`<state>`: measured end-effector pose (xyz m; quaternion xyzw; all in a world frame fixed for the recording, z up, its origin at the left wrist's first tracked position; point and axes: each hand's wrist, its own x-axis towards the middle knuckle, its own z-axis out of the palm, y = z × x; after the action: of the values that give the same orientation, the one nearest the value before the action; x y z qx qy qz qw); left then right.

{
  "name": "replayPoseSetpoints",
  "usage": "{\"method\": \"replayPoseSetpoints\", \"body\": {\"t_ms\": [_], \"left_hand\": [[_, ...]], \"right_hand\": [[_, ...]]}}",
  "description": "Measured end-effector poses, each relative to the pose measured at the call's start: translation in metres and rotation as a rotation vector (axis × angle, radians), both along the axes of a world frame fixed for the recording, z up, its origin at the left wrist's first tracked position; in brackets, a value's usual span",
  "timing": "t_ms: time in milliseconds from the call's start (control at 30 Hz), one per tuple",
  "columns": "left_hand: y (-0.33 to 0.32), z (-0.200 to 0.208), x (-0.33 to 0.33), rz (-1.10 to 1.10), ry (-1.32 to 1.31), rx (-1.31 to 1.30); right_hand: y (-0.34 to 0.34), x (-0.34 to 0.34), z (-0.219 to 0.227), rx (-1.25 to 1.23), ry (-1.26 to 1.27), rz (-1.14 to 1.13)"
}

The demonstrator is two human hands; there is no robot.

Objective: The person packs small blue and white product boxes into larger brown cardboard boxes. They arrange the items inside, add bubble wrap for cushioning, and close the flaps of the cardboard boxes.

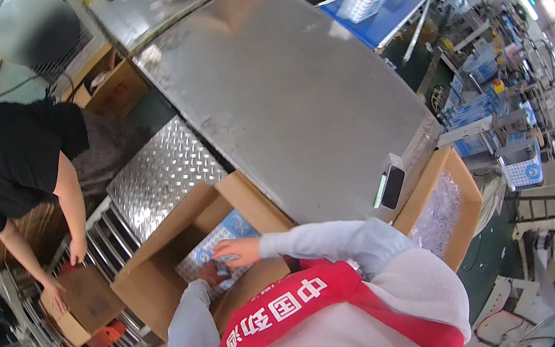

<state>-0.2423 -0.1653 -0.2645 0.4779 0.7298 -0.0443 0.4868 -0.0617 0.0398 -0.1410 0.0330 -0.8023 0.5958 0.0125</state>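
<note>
An opened cardboard carton (156,296) stands in front of me with its flaps up. Inside it sits a blue-and-white patterned pack (204,248), partly covered by my hands. My right hand (239,252) reaches in from the right, its fingers bent over the top of the pack. Lower and to the left, my left hand (214,272) is closed against the pack's near side; some of its fingertips are hidden. Between them the two hands grip the pack. A carton flap hides the pack's lower end.
Beyond the carton lies a broad metal table (294,92), with a phone-like device (390,187) at its near right corner. A carton of clear plastic packing (441,213) stands at right. At left, a co-worker (24,161) handles a closed carton (85,303) on a roller conveyor (110,231).
</note>
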Motion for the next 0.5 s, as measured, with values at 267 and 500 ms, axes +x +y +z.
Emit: {"method": "replayPoseSetpoints", "body": {"t_ms": [267,500], "left_hand": [[0.016,0.059,0.028,0.274,-0.016,0.171],[0.203,0.235,0.117,0.478,0.114,0.663]], "right_hand": [[0.294,0.111,0.046,0.354,-0.205,-0.579],[0.63,0.152,0.112,1.268,-0.567,-1.335]]}}
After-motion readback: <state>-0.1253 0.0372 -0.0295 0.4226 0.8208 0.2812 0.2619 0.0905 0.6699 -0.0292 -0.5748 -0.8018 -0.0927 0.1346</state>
